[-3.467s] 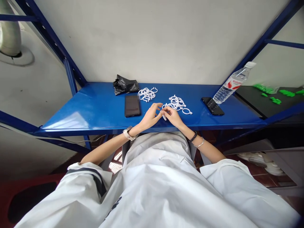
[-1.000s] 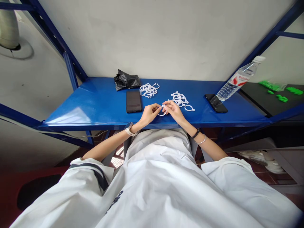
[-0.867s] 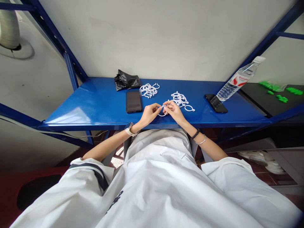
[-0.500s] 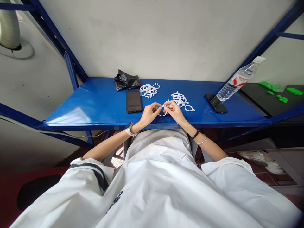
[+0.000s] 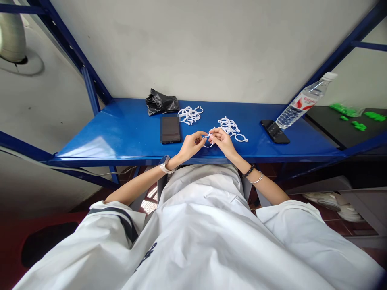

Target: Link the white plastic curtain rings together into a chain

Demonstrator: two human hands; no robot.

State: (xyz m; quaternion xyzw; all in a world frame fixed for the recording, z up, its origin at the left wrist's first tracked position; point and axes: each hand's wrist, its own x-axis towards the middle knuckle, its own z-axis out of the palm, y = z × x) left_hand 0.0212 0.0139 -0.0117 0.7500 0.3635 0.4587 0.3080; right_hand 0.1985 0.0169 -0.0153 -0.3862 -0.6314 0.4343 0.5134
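Above the front edge of the blue table, a white plastic curtain ring (image 5: pixel 208 146) is held between my two hands. My left hand (image 5: pixel 190 146) pinches its left side with thumb and forefinger. My right hand (image 5: pixel 224 143) grips it at the upper right, where the small end knobs are partly hidden by fingertips. Just beyond my right hand lies a pile of white rings (image 5: pixel 229 124), with one closed ring (image 5: pixel 241 138) apart on its right. A second heap of white rings (image 5: pixel 190 115), some with a gap, lies farther back to the left.
A dark flat box-like item (image 5: pixel 171 129) lies left of my hands, with a crumpled black plastic bag (image 5: pixel 160 102) behind it. On the right, a phone (image 5: pixel 275 132) lies by a water bottle (image 5: pixel 305 100). Green pieces (image 5: pixel 359 125) lie on a black surface beyond the blue table (image 5: pixel 130 137).
The ring has shifted slightly right and turned a little in my fingers. My left fingertips have drawn slightly away from the knobs at its top. The piles are unchanged.
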